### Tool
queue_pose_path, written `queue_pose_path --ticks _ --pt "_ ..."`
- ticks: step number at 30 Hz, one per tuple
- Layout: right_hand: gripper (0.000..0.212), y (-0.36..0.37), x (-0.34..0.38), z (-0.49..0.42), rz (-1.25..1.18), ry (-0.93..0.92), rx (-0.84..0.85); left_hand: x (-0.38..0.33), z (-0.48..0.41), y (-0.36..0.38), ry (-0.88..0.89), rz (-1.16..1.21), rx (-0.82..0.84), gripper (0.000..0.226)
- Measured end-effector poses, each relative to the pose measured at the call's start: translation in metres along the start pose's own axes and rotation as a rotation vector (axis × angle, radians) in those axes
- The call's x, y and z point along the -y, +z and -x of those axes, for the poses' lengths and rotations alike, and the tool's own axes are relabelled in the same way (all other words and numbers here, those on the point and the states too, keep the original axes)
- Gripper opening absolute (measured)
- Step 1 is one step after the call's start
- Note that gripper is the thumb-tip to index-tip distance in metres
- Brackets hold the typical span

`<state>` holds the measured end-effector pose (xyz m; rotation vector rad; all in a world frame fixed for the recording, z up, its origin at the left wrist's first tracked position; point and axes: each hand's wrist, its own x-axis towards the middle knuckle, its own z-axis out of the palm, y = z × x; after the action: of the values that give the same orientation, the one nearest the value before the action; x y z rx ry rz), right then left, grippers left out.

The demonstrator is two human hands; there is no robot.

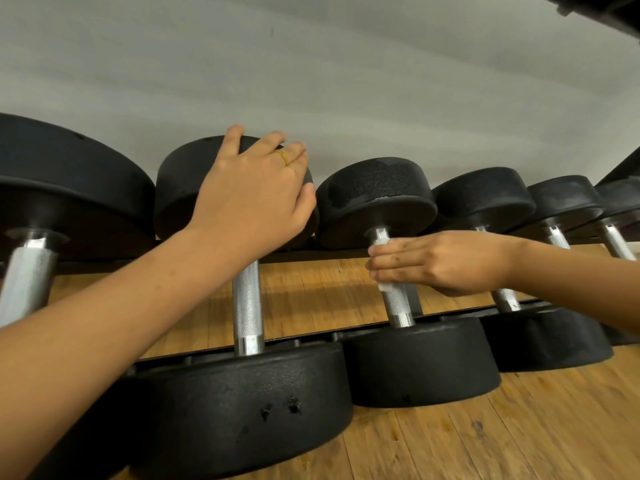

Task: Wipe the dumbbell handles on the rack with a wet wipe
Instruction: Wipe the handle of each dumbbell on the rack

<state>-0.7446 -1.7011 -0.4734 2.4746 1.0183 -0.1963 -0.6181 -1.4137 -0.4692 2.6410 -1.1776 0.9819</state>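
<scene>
Several black dumbbells with knurled silver handles lie in a row on a low rack. My right hand (440,263) is wrapped around the upper part of the middle dumbbell's handle (398,303), with a white wet wipe (381,287) peeking out between fingers and metal. My left hand (256,192) rests on the far head (183,178) of the neighbouring dumbbell to the left, fingers spread over its rim. That dumbbell's handle (246,306) shows bare below my wrist.
A larger dumbbell (31,271) sits at the far left and smaller ones (554,237) continue to the right. A pale wall (346,81) rises close behind the rack. Wooden floor (485,438) lies under and in front of the near heads.
</scene>
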Motion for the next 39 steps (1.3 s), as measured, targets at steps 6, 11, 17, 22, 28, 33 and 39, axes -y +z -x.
queue_pose_path --ticks 6,11,17,22,28,33,39 --pt "0.09 -0.009 0.005 0.003 -0.08 0.206 0.183 -0.001 0.0 -0.001 0.001 0.006 -0.002 0.052" --pt "0.087 -0.02 0.005 0.001 -0.08 0.158 0.275 -0.002 0.001 -0.004 -0.002 0.005 0.002 0.051" --pt "0.082 -0.023 0.018 0.0 -0.076 0.186 0.316 -0.002 0.001 -0.007 0.003 0.007 0.019 0.054" --pt "0.068 -0.032 0.019 0.0 -0.096 0.075 0.449 -0.001 0.001 -0.007 0.008 0.007 0.031 0.053" --pt "0.075 -0.026 0.022 -0.001 -0.053 0.001 0.486 -0.002 0.001 -0.008 0.002 0.013 0.048 0.064" --pt "0.07 -0.025 0.015 -0.007 0.135 -0.189 0.372 -0.002 0.001 -0.009 -0.003 0.028 0.066 0.065" --pt "0.067 -0.041 -0.009 -0.024 0.017 0.064 0.459 0.001 0.002 -0.009 0.007 0.028 0.06 0.064"
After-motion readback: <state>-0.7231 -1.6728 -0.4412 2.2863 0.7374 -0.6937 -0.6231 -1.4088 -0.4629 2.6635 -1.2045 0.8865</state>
